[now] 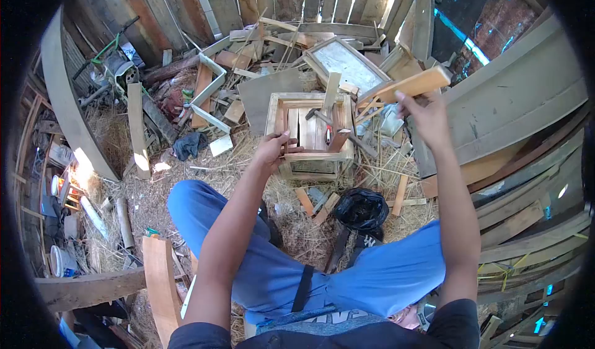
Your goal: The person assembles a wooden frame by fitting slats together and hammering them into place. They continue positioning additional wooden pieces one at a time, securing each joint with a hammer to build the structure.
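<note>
In front of my knees stands a box-like wooden frame (271, 116) with an open middle. My left hand (271, 150) is closed over its near left corner, the fingers curled at the rim; their undersides are hidden. Raised off to the right, my right hand (424, 114) grips a wooden board (416, 83) by its near edge. A hammer (321, 116) and a short reddish wood piece (338, 141) lie across the frame's right part. An upright wood strip (332, 88) rises at its far side.
A black plastic bag (361, 207) sits on the straw-strewn ground near my legs. Behind the frame are a pale panel in a wooden surround (347, 62) and scrap wood. Long planks (508, 107) lean at the right. A curved board (160, 281) stands by my left arm.
</note>
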{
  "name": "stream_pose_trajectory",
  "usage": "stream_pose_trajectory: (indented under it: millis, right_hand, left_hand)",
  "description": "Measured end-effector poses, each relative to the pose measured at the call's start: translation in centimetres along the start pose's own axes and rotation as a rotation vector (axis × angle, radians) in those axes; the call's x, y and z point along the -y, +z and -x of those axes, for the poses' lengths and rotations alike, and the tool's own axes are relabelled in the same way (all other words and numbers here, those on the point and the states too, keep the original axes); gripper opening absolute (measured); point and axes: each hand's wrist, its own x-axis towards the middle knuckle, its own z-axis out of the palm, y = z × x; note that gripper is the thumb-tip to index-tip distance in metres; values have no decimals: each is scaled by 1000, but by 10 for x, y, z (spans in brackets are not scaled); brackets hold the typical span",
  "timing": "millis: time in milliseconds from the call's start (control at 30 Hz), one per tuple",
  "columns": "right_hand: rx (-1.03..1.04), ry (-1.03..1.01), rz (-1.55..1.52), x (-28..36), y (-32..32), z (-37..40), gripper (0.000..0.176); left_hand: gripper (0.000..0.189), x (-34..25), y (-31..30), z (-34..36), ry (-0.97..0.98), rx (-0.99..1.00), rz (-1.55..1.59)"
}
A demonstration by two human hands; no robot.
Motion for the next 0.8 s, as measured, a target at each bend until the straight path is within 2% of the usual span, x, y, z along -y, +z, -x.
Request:
stream_pose_trajectory:
  millis: [67, 167, 233, 267, 333, 433, 467, 500, 633, 700, 800]
  right_hand:
    - [119, -43, -184, 18, 23, 27, 23]
    - [229, 38, -159, 18, 51, 43, 24]
    - [362, 51, -75, 19, 73, 51, 28]
    - [354, 51, -79, 14, 81, 52, 28]
    - [422, -107, 102, -6, 96, 50, 32]
    - [420, -62, 130, -20, 110, 52, 33]
    - [420, -76, 276, -21, 109, 55, 23]
    - [420, -72, 273, -21, 112, 59, 23]
    - [428, -109, 282, -25, 116, 63, 29]
    - [424, -121, 317, -34, 120, 62, 30]
    - [459, -29, 257, -42, 123, 61, 32]
  left_hand:
    - [49, 10, 1, -4, 14, 26, 50]
    - [46, 14, 15, -2, 32, 31, 109]
    - [44, 15, 23, 3, 28, 17, 105]
    - [43, 15, 27, 5, 17, 35, 115]
    - [41, 17, 33, 6, 6, 58, 125]
    - [33, 18, 37, 7, 6, 96, 218]
    - [34, 19, 37, 6, 13, 126, 239]
    - [34, 19, 37, 7, 20, 156, 260]
    - [35, 18, 40, 10, 23, 178, 273]
    - [33, 21, 44, 10, 47, 128, 285]
    - [34, 23, 45, 9, 56, 145, 299]
